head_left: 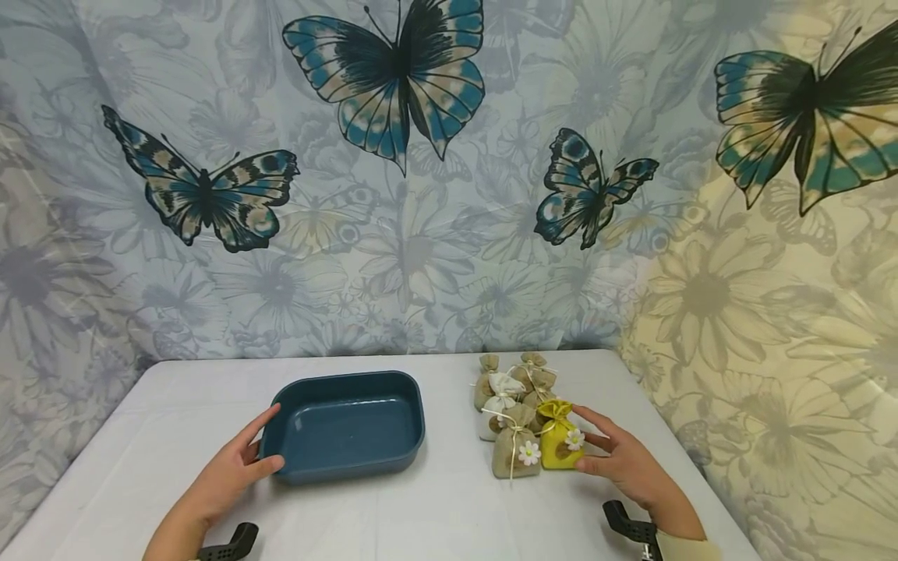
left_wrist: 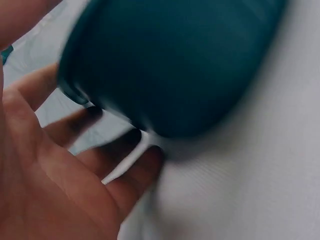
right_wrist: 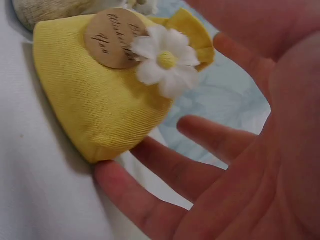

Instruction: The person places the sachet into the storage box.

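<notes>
The person's left hand (head_left: 226, 473) is spread against one end of a blue tub (head_left: 351, 428); the right hand (head_left: 627, 465), fingers parted, touches a yellow bag (head_left: 553, 442) on the worktop (head_left: 435, 518). Grasping seems the step in hand; lifting would call for fingers closed round the bag.

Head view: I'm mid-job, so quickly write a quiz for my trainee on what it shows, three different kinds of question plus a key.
1. Multiple choice: which thing is nearest the left hand?
A) white bag
B) bin
C) tan bag

2. True or false: in the head view, the bin stands to the left of the bags.

3. Short answer: which thing is nearest the right hand?

Key:
1. B
2. True
3. The yellow bag
</notes>
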`<state>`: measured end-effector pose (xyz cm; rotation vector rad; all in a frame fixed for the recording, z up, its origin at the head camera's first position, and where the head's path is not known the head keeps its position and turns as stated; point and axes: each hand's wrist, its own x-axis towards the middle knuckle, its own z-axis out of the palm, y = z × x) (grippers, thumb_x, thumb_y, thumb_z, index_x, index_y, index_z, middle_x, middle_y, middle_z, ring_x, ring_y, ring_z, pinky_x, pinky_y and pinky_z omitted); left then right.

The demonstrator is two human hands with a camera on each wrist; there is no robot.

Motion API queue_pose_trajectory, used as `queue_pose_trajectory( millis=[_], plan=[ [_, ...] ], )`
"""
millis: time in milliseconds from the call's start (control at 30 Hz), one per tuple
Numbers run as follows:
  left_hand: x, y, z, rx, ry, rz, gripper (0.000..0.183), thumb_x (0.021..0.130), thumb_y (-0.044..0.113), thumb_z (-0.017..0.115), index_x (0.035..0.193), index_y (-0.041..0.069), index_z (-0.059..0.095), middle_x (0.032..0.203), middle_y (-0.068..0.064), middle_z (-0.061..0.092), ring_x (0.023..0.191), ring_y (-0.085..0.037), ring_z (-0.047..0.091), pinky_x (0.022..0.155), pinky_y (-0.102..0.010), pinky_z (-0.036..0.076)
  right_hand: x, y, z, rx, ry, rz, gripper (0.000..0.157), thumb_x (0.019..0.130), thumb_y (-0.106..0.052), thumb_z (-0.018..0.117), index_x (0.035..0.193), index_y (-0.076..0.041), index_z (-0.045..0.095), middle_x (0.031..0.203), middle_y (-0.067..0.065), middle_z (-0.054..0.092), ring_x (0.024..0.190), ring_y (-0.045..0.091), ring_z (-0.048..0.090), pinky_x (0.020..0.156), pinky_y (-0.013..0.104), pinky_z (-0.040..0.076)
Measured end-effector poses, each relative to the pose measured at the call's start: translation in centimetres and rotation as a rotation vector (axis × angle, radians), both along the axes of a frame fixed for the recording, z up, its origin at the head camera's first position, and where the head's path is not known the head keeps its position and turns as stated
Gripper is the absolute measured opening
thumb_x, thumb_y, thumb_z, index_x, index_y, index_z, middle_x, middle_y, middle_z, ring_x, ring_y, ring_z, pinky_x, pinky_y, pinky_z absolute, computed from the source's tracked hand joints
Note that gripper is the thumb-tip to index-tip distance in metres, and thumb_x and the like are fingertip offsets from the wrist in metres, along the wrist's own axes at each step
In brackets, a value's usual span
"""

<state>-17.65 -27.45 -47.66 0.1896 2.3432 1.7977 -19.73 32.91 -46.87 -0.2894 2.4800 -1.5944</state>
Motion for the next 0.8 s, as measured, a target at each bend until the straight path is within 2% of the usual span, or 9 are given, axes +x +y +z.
queue_pose_trajectory(
  millis=[100,233,333,367,467,567,700,800],
  plan=[
    [-0.2,-0.2,-0.8,0.035,0.022,0.011,0.079,0.099,0.012,0.064,0.161,0.012,0.016,0.161,-0.027,0.0,0.141,-0.052,0.016,0.102,-0.037,0.042,-0.3,-0.3,-0.5,0.019,0.016,-0.014,0.079,0.086,-0.014,0.08,0.154,-0.011,0.04,0.16,0.023,0.02,0.131,0.06,0.033,0.094,0.061,0.046],
    [-0.5,-0.4,-1.8,0.101,0.04,0.03,0.079,0.098,0.008,0.064,0.161,0.008,0.015,0.161,-0.027,-0.001,0.141,-0.05,0.016,0.089,-0.016,0.044,-0.6,-0.5,-1.3,0.055,0.075,-0.009,0.069,0.082,-0.015,0.083,0.145,-0.008,0.053,0.153,0.021,0.038,0.135,0.048,0.036,0.1,0.054,0.043],
    [-0.5,-0.3,-2.1,0.125,0.048,0.041,0.079,0.098,0.007,0.063,0.16,0.007,0.015,0.162,-0.026,0.001,0.141,-0.044,0.02,0.089,-0.016,0.045,-0.8,-0.6,-1.7,0.103,0.126,-0.02,0.063,0.08,-0.015,0.085,0.137,-0.01,0.061,0.145,0.017,0.049,0.133,0.04,0.041,0.1,0.048,0.044],
    [-0.4,-0.3,-2.2,0.127,0.051,0.043,0.078,0.099,0.007,0.063,0.16,0.007,0.015,0.162,-0.026,0.001,0.141,-0.039,0.024,0.089,-0.016,0.045,-0.9,-0.6,-1.8,0.123,0.136,-0.029,0.061,0.079,-0.015,0.085,0.136,-0.011,0.062,0.144,0.016,0.05,0.129,0.038,0.045,0.097,0.045,0.046],
    [-0.3,-0.3,-2.4,0.134,0.073,0.042,0.077,0.099,0.006,0.063,0.16,0.006,0.016,0.162,-0.025,0.003,0.135,-0.015,0.04,0.09,-0.017,0.045,-1.2,-0.6,-2.3,0.166,0.155,-0.065,0.059,0.077,-0.015,0.086,0.133,-0.015,0.065,0.14,0.013,0.054,0.116,0.03,0.052,0.089,0.038,0.05],
    [-0.3,-0.3,-2.6,0.141,0.089,0.04,0.077,0.098,0.005,0.063,0.16,0.005,0.017,0.161,-0.026,0.004,0.12,0.009,0.044,0.09,-0.017,0.045,-1.3,-0.6,-2.8,0.193,0.183,-0.081,0.058,0.078,-0.015,0.086,0.132,-0.016,0.065,0.136,0.011,0.057,0.102,0.023,0.055,0.081,0.032,0.051],
    [-0.5,-0.5,-2.7,0.138,0.093,0.039,0.077,0.098,0.005,0.064,0.16,0.006,0.018,0.161,-0.027,0.004,0.115,0.015,0.042,0.09,-0.016,0.045,-1.3,-0.6,-3.3,0.202,0.22,-0.102,0.055,0.079,-0.015,0.086,0.13,-0.016,0.066,0.132,0.008,0.06,0.09,0.018,0.055,0.075,0.03,0.05],
    [-0.6,-0.6,-2.9,0.124,0.087,0.044,0.077,0.098,0.007,0.064,0.16,0.007,0.019,0.162,-0.025,0.005,0.121,0.009,0.042,0.091,-0.015,0.044,-1.3,-0.5,-3.7,0.206,0.248,-0.118,0.054,0.078,-0.016,0.086,0.129,-0.016,0.067,0.128,0.006,0.062,0.084,0.016,0.054,0.07,0.028,0.049]
  ],
)
